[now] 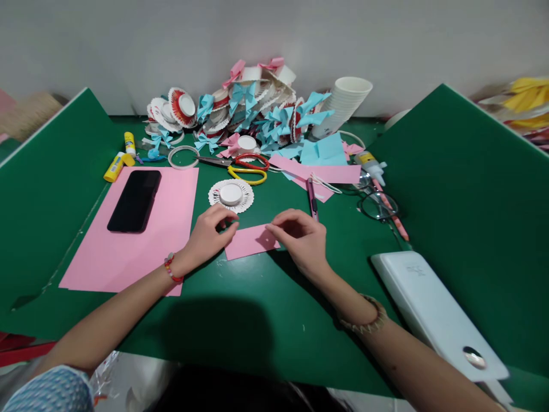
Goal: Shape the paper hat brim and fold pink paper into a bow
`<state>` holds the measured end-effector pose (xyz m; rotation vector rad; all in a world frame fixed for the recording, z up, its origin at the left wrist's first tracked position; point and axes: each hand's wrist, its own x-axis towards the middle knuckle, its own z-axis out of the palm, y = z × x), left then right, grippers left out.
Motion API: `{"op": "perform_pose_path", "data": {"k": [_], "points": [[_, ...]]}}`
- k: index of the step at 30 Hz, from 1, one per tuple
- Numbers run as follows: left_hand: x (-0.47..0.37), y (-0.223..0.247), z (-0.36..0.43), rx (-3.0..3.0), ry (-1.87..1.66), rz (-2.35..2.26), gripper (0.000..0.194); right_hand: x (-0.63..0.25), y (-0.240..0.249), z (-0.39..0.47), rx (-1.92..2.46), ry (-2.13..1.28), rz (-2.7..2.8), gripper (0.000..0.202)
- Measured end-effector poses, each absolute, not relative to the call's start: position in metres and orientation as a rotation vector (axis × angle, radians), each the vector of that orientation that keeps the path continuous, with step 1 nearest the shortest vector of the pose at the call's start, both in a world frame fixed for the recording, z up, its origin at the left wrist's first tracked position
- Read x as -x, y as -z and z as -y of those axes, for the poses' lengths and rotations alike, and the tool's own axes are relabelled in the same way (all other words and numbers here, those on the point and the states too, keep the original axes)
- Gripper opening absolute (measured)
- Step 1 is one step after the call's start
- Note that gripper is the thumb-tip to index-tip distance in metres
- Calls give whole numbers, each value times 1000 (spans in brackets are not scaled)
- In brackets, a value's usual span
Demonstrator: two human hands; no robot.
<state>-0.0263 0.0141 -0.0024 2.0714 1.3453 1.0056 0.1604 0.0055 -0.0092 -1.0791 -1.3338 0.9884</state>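
Observation:
A small pink paper piece (249, 242) lies on the green table between both hands. At its left end is my left hand (211, 234), fingers curved and apart, with nothing held between thumb and fingertips. Thumb and index finger of my right hand (300, 236) pinch the upper right corner of that paper. Just behind my left hand sits a white pleated paper disc (231, 195) with a round raised centre. Scissors (240, 166) with red and yellow handles lie behind the disc. A purple cutter (312, 199) is beyond my right hand.
Pink sheets (171, 229) under a black phone (135, 201) lie left, near glue sticks (115, 166). Blue bows (243, 98) and stacked cups (345, 103) line the back. Glasses (380, 206) and a white device (437, 312) are right. Green panels (454, 171) flank the table.

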Motion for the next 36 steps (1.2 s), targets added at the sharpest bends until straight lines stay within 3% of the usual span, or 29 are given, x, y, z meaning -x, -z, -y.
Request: {"op": "perform_pose_path", "data": {"k": [9,15,20,28,36], "points": [[22,2,-5,-2295,-814,-1172,9,-162,11,-5,1066,-1052,1399,6],[17,2,7,-2578,-488,-1158,37,-160,10,-4,1070,-1073,1392,8],[17,2,7,-2573,-516,-1165,27,-161,10,-3,1030,-1019,1426,9],[18,-3,6,-2516,-575,-1161,23,-161,7,1,881,-703,1594,22],[16,-3,6,-2567,-611,-1160,19,-160,5,3,856,-599,1641,30]]}}
